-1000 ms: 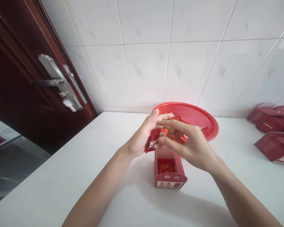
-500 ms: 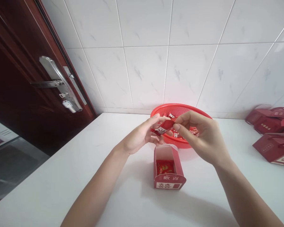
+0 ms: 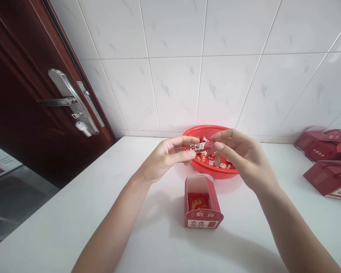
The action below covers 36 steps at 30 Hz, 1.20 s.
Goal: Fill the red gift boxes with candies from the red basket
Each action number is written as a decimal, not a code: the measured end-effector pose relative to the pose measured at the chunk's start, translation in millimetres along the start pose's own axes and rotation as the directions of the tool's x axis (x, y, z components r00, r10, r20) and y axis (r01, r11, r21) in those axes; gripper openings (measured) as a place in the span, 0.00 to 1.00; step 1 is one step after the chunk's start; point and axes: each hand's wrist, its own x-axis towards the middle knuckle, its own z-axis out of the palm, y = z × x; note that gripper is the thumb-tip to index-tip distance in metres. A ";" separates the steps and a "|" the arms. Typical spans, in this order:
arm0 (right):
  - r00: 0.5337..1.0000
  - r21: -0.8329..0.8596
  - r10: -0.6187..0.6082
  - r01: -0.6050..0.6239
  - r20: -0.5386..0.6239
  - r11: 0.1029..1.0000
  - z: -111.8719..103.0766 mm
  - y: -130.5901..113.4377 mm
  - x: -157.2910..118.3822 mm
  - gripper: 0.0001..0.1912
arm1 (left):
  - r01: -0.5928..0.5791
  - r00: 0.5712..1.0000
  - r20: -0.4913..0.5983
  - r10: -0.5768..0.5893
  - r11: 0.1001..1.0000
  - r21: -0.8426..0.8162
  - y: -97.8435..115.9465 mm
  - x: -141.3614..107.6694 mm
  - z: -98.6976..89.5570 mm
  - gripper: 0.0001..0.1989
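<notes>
A small wrapped candy, red with a white printed label, is held level above the table. My left hand grips its left end between thumb and fingers. At the other end, the thumb and fingertips of my right hand close on the wrapper's tip. Just behind them stands a red plastic basket with several similar candies inside. Below the hands sits an open red gift box with white and printed characters on its front. A shiny red packet with gold print lies in it.
More dark red gift boxes are piled at the right by the tiled wall. The white table ends at the left, near a brown door with a metal handle and keys.
The candy has been turned nearly level, with its label more toward me. My left hand's thumb has come round to the near side of it. The box and basket stay put.
</notes>
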 end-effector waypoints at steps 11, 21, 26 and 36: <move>0.993 0.057 0.100 -0.103 0.058 0.993 0.3 7.8 1.5 0.15 | -0.145 0.986 -0.061 0.153 0.984 0.106 -2.7 -2.6 -0.3 0.18; 0.999 -0.002 0.030 -0.030 0.018 1.000 0.8 8.6 2.2 0.13 | -0.093 0.992 -0.086 0.097 0.994 0.058 -1.4 0.7 -0.5 0.16; 0.999 -0.006 0.038 -0.037 0.018 0.999 2.4 8.7 2.0 0.13 | -0.106 0.989 -0.099 0.113 0.992 0.071 -1.3 -0.3 0.4 0.16; 0.988 0.131 0.094 -0.110 0.125 0.985 3.4 3.3 1.7 0.12 | -0.101 0.990 -0.096 0.103 0.995 0.028 -0.1 -2.1 3.6 0.15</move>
